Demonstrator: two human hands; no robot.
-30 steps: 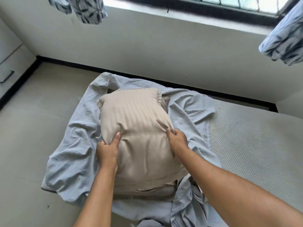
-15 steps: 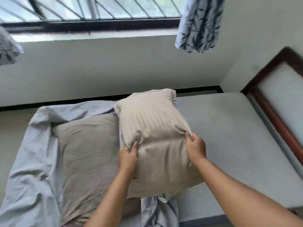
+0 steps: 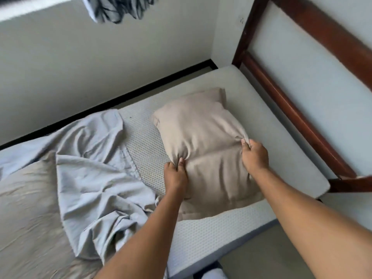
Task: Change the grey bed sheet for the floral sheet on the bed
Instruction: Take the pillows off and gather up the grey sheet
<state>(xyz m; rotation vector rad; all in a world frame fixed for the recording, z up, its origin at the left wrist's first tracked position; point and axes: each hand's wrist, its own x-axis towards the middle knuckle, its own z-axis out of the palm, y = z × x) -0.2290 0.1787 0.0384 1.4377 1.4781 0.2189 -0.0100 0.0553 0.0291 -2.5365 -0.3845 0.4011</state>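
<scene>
My left hand (image 3: 175, 176) and right hand (image 3: 254, 156) each pinch the beige pillow (image 3: 203, 141), which lies on the bare mattress (image 3: 201, 234). At 9 o'clock the grey sheet (image 3: 96, 168) is bunched partly over a second pillow (image 3: 26, 208). The wooden headboard (image 3: 302, 117) stands at 2 o'clock.

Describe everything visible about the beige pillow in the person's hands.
The beige pillow is a soft, rectangular cushion in a smooth-looking fabric case, creased where it is gripped. It lies flat over the bare mattress near the wooden bed frame, beside the bunched grey sheet. The left hand pinches its left edge; the right hand grips its right edge.
</scene>
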